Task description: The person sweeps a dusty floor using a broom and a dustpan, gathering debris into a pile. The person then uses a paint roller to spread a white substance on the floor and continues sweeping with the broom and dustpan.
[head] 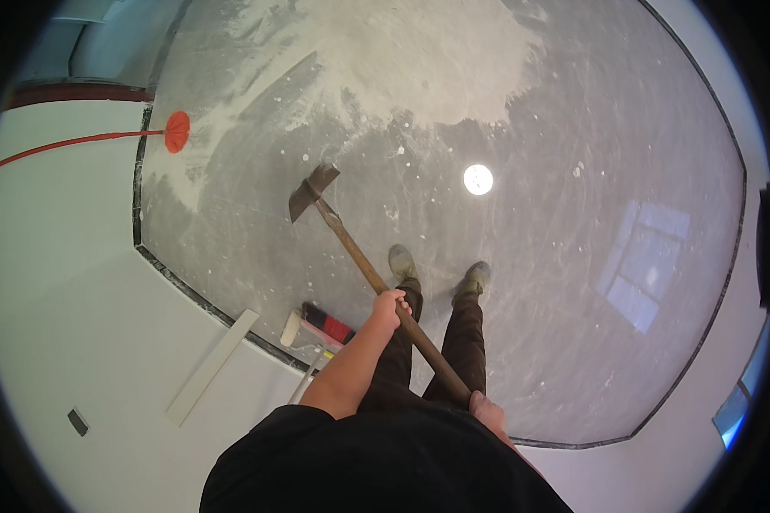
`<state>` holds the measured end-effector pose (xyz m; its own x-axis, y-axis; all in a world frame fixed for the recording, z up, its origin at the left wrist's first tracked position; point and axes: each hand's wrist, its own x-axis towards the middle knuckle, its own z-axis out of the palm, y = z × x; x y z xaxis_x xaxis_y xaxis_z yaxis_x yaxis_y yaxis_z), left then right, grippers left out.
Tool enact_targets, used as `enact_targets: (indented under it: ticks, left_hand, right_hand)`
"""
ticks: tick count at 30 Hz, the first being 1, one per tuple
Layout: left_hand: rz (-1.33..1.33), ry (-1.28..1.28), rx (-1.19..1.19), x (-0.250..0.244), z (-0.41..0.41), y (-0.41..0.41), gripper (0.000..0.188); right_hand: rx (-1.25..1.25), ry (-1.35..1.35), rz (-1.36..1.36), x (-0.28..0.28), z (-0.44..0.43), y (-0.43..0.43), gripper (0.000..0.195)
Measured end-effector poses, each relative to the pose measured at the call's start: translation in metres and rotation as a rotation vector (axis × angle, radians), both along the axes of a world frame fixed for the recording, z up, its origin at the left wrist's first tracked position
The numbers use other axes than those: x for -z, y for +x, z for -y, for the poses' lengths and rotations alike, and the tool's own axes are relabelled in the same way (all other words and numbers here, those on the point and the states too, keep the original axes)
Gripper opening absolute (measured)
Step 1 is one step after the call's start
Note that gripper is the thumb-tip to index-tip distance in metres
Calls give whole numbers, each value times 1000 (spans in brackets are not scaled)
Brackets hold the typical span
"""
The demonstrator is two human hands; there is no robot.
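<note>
A hoe with a long, thick wooden handle (353, 247) slants across in front of my body. My left hand (391, 309) is wrapped around the middle of that handle, above my feet. Lower down, close to my waist, my right hand (486, 410) grips the handle near its end, partly hidden by my black shirt. The dark, worn metal head (313, 192) is at the far end, over the grey floor to the front left; I cannot tell whether it touches the floor. Beyond it spreads a broad patch of pale powder (436, 58).
A red round brush (177, 132) on a long red pole leans at the left wall. Beside my left leg lie a red-and-black broom head (327, 324) and a paint roller (290, 327). A white board (215, 365) leans on the wall. White specks dot the concrete floor (552, 276).
</note>
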<state>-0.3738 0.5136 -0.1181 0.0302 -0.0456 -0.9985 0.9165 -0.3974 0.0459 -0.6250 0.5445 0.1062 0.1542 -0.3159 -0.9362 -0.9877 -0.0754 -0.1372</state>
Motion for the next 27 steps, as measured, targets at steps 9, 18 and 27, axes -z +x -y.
enact_targets:
  ticks: [9, 18, 27]
  left_hand:
    - [-63, 51, 15, -32, -5, -11, 17]
    - [-94, 37, -79, -28, -5, -8, 17]
    - [-161, 64, -135, -15, -13, -14, 17]
  right_hand:
    - [22, 39, -17, -33, 5, -5, 17]
    - [-34, -3, 6, -25, -1, -14, 18]
    - [-43, -20, -84, -37, 1, -9, 21]
